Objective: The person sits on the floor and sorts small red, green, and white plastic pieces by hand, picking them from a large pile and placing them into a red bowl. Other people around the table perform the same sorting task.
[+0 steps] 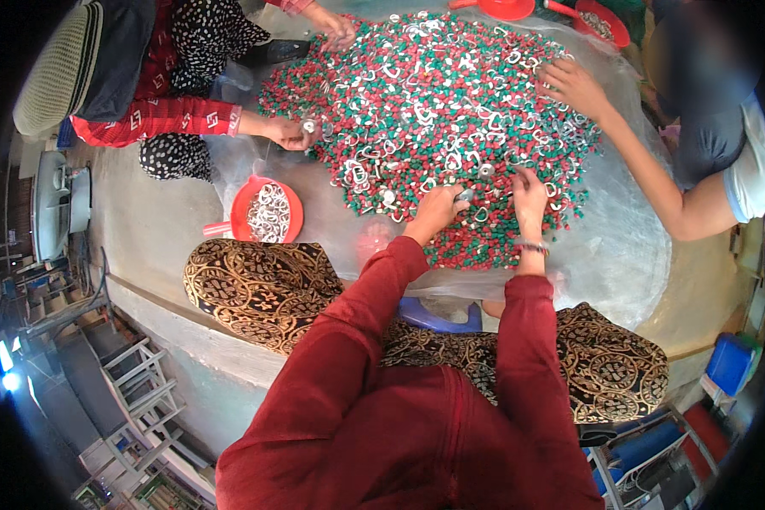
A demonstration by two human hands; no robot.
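A wide heap of small red, green and white pieces (450, 110) lies on a clear plastic sheet (625, 246), with many white curled strips mixed in. At the heap's near edge my left hand (434, 212) is closed around a small grey object whose kind I cannot make out. To its right, my right hand (529, 200) has its fingers pinched together just over the pieces; whatever they hold is hidden. A round grey metal disc (486, 170) rests on the heap between and beyond my hands. Farther left on the heap is a whitish round piece (388, 197).
A red handled scoop (297, 223) full of white curled strips stands at left; another red scoop (620, 32) is at the far right. A co-worker's hand (291, 133) reaches in from the left, another person's hand (572, 87) from the right. A blue plastic stool (438, 316) is below me.
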